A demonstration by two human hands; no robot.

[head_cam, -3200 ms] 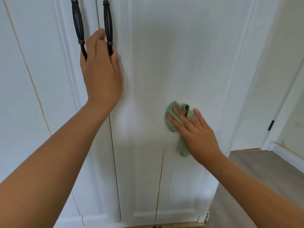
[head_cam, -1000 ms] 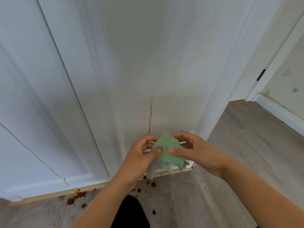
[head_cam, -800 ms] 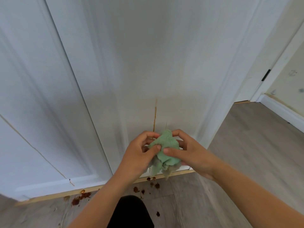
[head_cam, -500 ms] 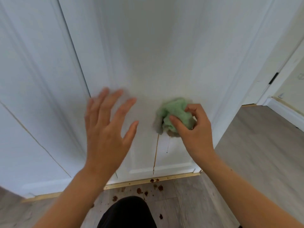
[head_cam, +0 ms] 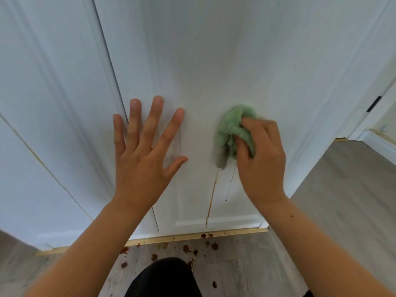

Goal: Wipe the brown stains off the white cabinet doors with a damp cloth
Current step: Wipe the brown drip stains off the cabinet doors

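My right hand (head_cam: 262, 159) grips a bunched green cloth (head_cam: 232, 130) and presses it against the lower part of the right white cabinet door (head_cam: 214, 61). Just below the cloth a thin brown drip stain (head_cam: 212, 198) runs down to the door's bottom rail, with a fainter dark streak (head_cam: 230, 183) beside it. My left hand (head_cam: 143, 151) rests flat on the same door with fingers spread, left of the cloth. The left cabinet door (head_cam: 53, 103) carries a long thin brown line (head_cam: 53, 174) running diagonally.
Brown splatter spots (head_cam: 186, 248) lie on the grey wood floor (head_cam: 342, 211) below the doors, along a wooden base strip (head_cam: 235, 232). My dark-clothed knee (head_cam: 162, 277) is at the bottom centre. A white door frame and baseboard (head_cam: 375, 138) stand at right.
Both hands were bunching the cloth low down. The left hand let go and now lies flat on the door. The right hand lifted the cloth onto the door above the drip.
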